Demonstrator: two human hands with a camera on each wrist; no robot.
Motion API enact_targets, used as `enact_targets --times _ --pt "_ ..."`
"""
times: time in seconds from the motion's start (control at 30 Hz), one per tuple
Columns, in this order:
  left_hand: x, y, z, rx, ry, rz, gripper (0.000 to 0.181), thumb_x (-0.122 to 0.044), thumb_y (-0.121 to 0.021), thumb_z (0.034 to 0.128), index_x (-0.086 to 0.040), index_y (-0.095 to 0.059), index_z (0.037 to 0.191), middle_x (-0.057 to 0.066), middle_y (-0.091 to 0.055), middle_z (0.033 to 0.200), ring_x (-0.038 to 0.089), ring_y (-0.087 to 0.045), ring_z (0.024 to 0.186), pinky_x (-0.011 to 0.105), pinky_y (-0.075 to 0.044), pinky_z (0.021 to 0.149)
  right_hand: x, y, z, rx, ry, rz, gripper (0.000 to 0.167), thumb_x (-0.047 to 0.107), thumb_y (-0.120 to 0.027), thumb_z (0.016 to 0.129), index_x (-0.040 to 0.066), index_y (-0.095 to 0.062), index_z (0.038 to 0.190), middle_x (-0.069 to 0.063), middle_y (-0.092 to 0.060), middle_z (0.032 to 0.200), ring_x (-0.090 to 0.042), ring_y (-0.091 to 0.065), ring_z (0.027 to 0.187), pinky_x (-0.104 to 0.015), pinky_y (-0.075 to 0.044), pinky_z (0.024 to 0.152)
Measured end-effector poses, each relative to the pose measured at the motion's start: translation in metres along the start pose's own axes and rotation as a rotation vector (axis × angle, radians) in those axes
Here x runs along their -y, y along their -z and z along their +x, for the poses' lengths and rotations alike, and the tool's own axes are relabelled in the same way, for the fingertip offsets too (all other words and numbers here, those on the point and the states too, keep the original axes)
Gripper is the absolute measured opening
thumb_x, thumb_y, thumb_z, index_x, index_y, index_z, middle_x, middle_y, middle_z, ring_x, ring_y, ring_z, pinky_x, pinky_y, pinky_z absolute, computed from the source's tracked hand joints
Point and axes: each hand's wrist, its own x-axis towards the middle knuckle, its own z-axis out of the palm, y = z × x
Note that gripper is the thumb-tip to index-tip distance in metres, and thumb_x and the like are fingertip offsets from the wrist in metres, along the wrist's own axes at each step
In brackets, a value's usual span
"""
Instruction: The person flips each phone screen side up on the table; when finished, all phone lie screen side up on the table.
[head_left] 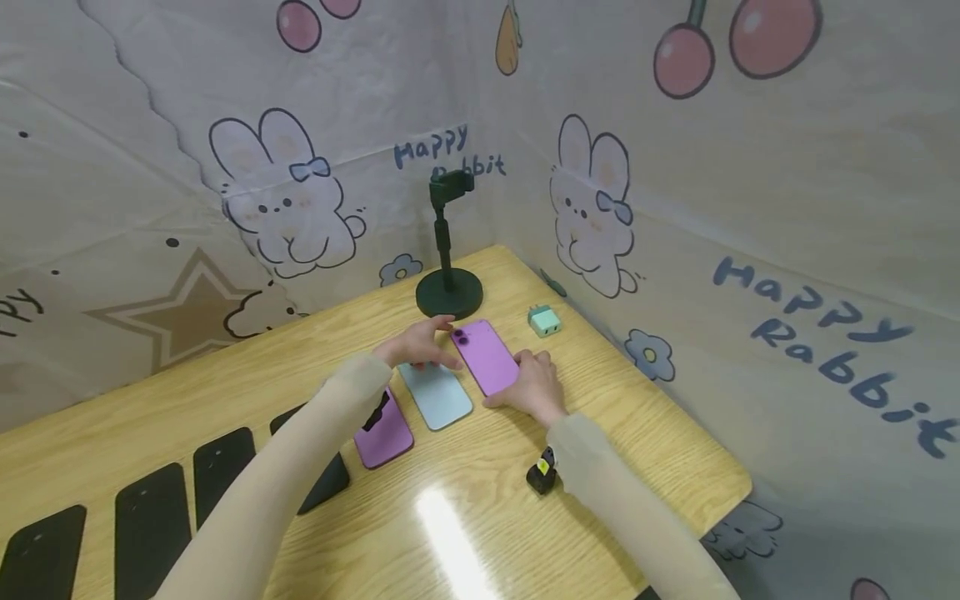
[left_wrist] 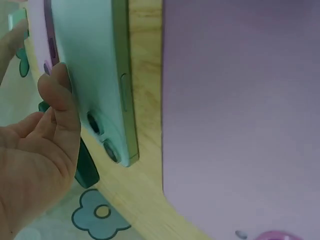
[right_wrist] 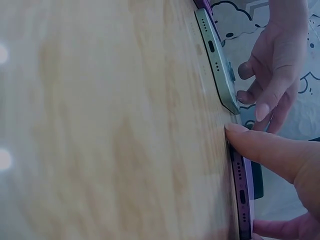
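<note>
- At the far corner of the table [head_left: 375, 533], the pink phone [head_left: 487, 354] lies camera side up, right of the light-blue phone [head_left: 438, 398] and in front of the dark stand [head_left: 448, 293].
- Step in hand, as judged: placing or squaring the pink phone at the right end of the row, which runs left through the purple phone [head_left: 386, 437] to the dark phones [head_left: 153, 525].
- Right hand [head_left: 534, 387]: grips the pink phone at its near end, thumb by the near left corner, fingers along the right edge; forearm reaches in from the lower right.
- Left hand [head_left: 422, 343]: holds nothing; loosely bent fingers, thumb and forefinger apart, over the far end of the light-blue phone. Contact with the pink phone's left edge cannot be told; the left wrist view is dim.
- Next move, as judged, calls for a light nudge to even the gap, then a clean release without disturbing the light-blue phone.
- Pale green charger [head_left: 543, 321] sits apart, to the right.
</note>
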Motion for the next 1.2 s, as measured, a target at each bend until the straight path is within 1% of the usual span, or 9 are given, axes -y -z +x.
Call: enact_targets --times 0.2,0.33,0.53,0.73,0.87,1.0,1.2 --pt "0.0015 -0.0050 0.0042 -0.028 -0.010 -0.066 0.088 -0.022 -0.076 0.0824 -0.012 -0.024 0.152 0.012 -0.037 0.150 0.014 -0.052 0.068 0.022 -0.042 0.049 -0.0004 -0.0008 0.0003 -0.001 -0.006 0.004 0.088 0.038 -0.092 0.056 0.005 -0.053 0.127 -0.017 -0.048 0.122 -0.032 -0.047 0.109 -0.047 -0.047 0.086" --pt "0.0028 -0.0051 0.0041 -0.047 -0.010 -0.074 0.087 -0.021 -0.076 0.0824 -0.012 -0.025 0.151 0.012 -0.038 0.150 0.013 -0.051 0.066 0.022 -0.042 0.048 0.0011 -0.0007 0.0006 -0.003 -0.002 0.016 0.089 0.039 -0.093 0.056 0.005 -0.053 0.128 -0.016 -0.048 0.122 -0.032 -0.048 0.108 -0.047 -0.047 0.086" --pt "0.0031 -0.0084 0.0030 -0.036 0.003 -0.113 0.085 -0.021 -0.074 0.0841 -0.009 -0.024 0.152 0.012 -0.036 0.151 0.013 -0.051 0.067 0.021 -0.043 0.052 -0.0008 -0.0004 -0.0008 -0.025 -0.028 0.028 0.087 0.038 -0.093 0.054 0.006 -0.056 0.126 -0.015 -0.051 0.119 -0.031 -0.050 0.106 -0.046 -0.047 0.086" --pt "0.0050 -0.0092 0.0014 -0.049 0.014 -0.169 0.082 -0.020 -0.074 0.0846 -0.009 -0.026 0.151 0.013 -0.036 0.152 0.013 -0.050 0.069 0.021 -0.042 0.055 -0.0004 -0.0020 0.0007 -0.031 -0.029 0.013 0.085 0.040 -0.092 0.055 0.004 -0.057 0.123 -0.015 -0.054 0.116 -0.030 -0.052 0.104 -0.044 -0.047 0.086" --pt "0.0051 -0.0095 0.0019 -0.054 0.010 -0.196 0.082 -0.018 -0.073 0.0846 -0.008 -0.026 0.151 0.014 -0.036 0.151 0.012 -0.052 0.067 0.021 -0.044 0.055 0.0002 -0.0026 0.0011 -0.039 -0.020 -0.012 0.083 0.042 -0.092 0.054 0.003 -0.060 0.120 -0.015 -0.057 0.112 -0.029 -0.053 0.101 -0.044 -0.046 0.086" --pt "0.0049 -0.0098 0.0021 -0.049 0.011 -0.232 0.077 -0.016 -0.070 0.0870 -0.006 -0.027 0.150 0.015 -0.038 0.149 0.012 -0.054 0.068 0.021 -0.045 0.055 0.0008 -0.0037 0.0009 -0.040 -0.005 -0.052 0.080 0.042 -0.091 0.055 0.002 -0.061 0.116 -0.014 -0.057 0.109 -0.029 -0.052 0.099 -0.044 -0.045 0.084" --pt "0.0048 -0.0075 0.0029 -0.039 0.018 -0.265 0.069 -0.014 -0.065 0.0907 -0.005 -0.029 0.149 0.016 -0.038 0.148 0.013 -0.057 0.076 0.021 -0.047 0.057 0.0028 -0.0030 0.0005 -0.039 0.002 -0.070 0.080 0.039 -0.088 0.057 0.001 -0.059 0.120 -0.016 -0.055 0.111 -0.031 -0.050 0.102 -0.047 -0.047 0.085"
